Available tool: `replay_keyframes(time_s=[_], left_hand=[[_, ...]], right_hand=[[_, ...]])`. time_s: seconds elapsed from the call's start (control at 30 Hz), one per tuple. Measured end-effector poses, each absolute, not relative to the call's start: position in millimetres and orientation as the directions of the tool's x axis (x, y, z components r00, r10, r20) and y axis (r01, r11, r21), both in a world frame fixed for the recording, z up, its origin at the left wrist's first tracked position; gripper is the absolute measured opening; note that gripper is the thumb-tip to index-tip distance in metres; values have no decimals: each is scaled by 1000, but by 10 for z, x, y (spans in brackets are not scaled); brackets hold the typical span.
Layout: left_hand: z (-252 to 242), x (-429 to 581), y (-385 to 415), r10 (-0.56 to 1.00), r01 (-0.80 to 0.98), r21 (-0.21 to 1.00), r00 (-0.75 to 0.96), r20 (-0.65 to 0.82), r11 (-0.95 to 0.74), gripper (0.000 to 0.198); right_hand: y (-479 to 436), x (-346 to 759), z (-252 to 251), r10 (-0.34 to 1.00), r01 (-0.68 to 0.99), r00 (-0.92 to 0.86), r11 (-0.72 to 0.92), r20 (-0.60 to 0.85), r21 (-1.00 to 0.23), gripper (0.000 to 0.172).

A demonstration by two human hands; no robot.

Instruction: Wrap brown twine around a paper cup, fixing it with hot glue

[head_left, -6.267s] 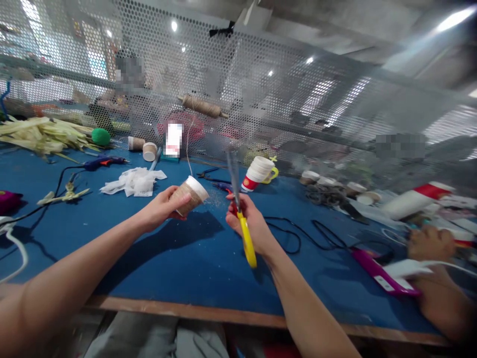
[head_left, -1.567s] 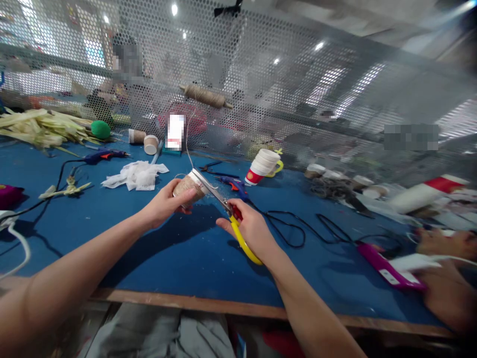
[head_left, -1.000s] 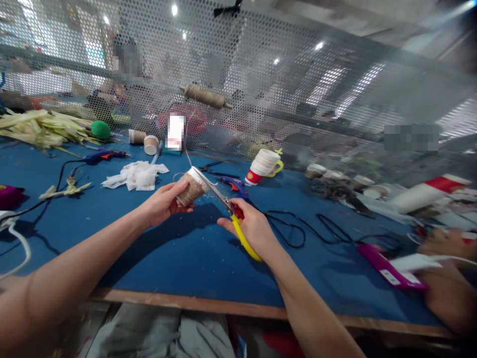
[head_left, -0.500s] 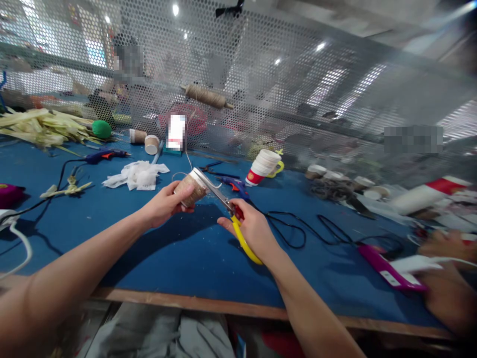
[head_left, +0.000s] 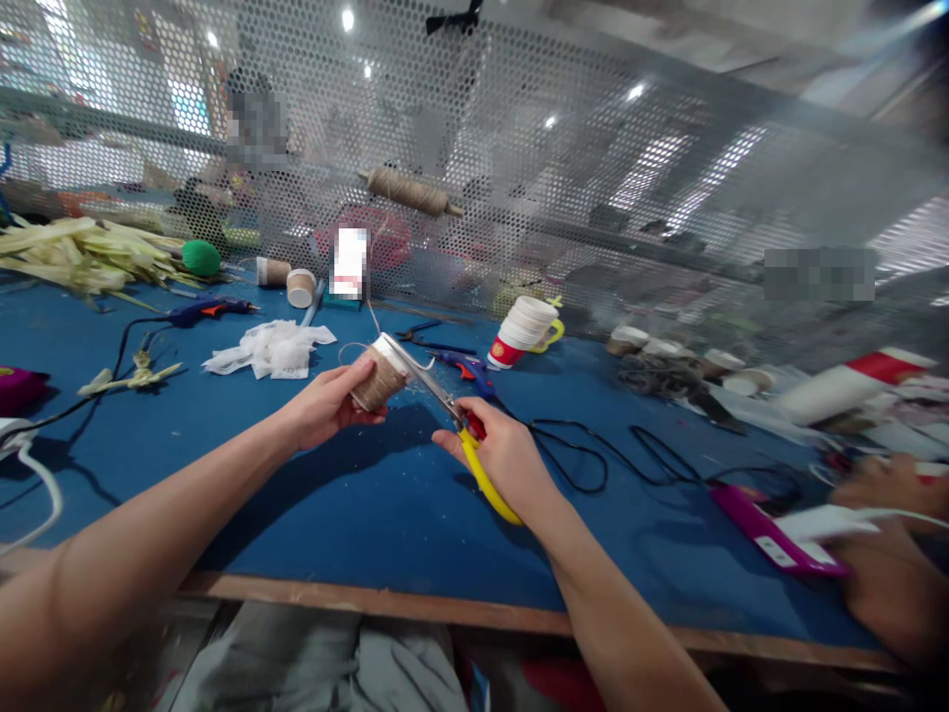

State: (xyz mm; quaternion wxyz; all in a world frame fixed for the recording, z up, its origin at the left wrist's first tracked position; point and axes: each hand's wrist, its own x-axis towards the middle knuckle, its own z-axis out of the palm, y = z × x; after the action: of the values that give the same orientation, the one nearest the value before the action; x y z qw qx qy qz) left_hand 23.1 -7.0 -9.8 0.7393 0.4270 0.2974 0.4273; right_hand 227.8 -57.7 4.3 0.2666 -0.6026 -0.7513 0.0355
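My left hand [head_left: 320,407] grips a paper cup wrapped in brown twine [head_left: 377,373], held tilted above the blue table [head_left: 371,504]. My right hand [head_left: 498,455] is closed on yellow-handled scissors [head_left: 452,420]; their blades point up-left and touch the cup's white rim. A thin strand of twine [head_left: 371,314] runs up from the cup toward a twine spool [head_left: 406,192] on the mesh wall.
White netting [head_left: 268,349], a blue glue gun [head_left: 204,311], twine-wrapped cups [head_left: 289,281] and dried leaves [head_left: 81,252] lie at the left. A stack of paper cups [head_left: 523,331], pliers [head_left: 464,366] and black cable [head_left: 593,460] lie right. Another person's hands [head_left: 886,554] work by a purple glue gun [head_left: 771,539].
The scissors, earlier held upright away from the cup, now rest with their blades at the cup's rim. Over the last second the cup has turned slightly in my left hand.
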Motion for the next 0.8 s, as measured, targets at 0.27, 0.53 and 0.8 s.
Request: replay_keyframes(time_s=[0.27, 0.53, 0.8], left_hand=[[-96, 271, -129, 905, -322, 924, 421, -55, 206, 35], [-80, 283, -138, 925, -320, 931, 377, -42, 173, 36], [-100, 278, -120, 943, -332, 934, 333, -16, 133, 35]], right_hand=[[-519, 2323, -70, 923, 872, -161, 299, 348, -388, 50], [-559, 2287, 4, 933, 887, -137, 265, 334, -377, 45], [-584, 2268, 33, 924, 884, -141, 279, 355, -375, 35]])
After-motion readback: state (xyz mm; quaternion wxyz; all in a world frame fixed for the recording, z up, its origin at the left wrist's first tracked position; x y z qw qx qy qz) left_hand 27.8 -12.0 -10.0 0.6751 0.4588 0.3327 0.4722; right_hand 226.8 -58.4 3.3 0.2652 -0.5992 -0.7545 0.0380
